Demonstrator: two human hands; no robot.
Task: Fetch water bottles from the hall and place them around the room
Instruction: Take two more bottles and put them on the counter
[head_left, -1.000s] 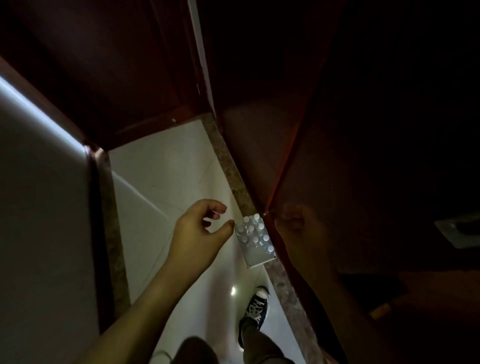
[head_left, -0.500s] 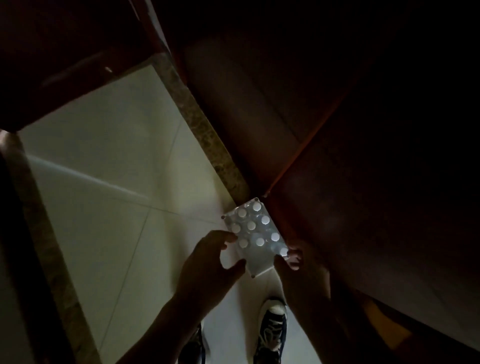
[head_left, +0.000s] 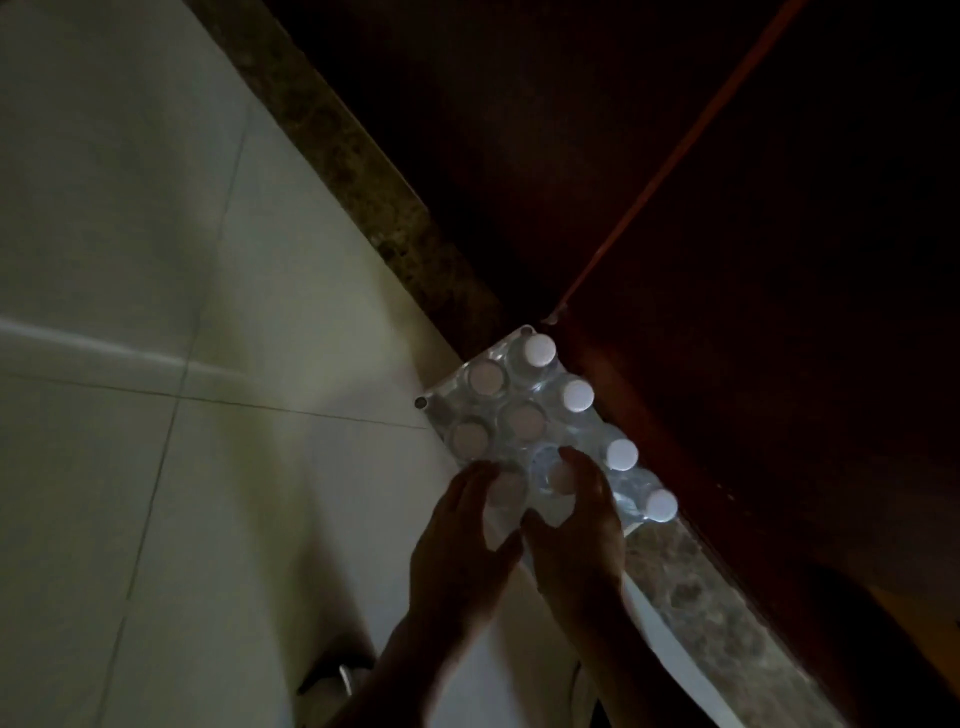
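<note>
While both hands press on the shrink-wrapped pack of water bottles (head_left: 540, 421) at four o'clock against the dark wood wall (head_left: 727, 260), left hand (head_left: 462, 540) and right hand (head_left: 576, 530) spread flat, gripping nothing; slick film could slip or tear, spilling bottles over the tile floor (head_left: 156, 312).

The scene is dim, lit only faintly from the left. Pale, glossy floor tiles (head_left: 156, 260) fill the left half of the view, crossed by thin dark grout lines and a soft bright streak of reflected light. A band of mottled brown stone border (head_left: 363, 171) runs diagonally from the upper left towards the lower right, along the edge of the tiles. Beyond it stands dark reddish-brown wood panelling (head_left: 519, 156), nearly black in the shadow. A thin orange-red edge (head_left: 691, 130) marks where a second dark wooden surface (head_left: 805, 312) meets the first.
</note>
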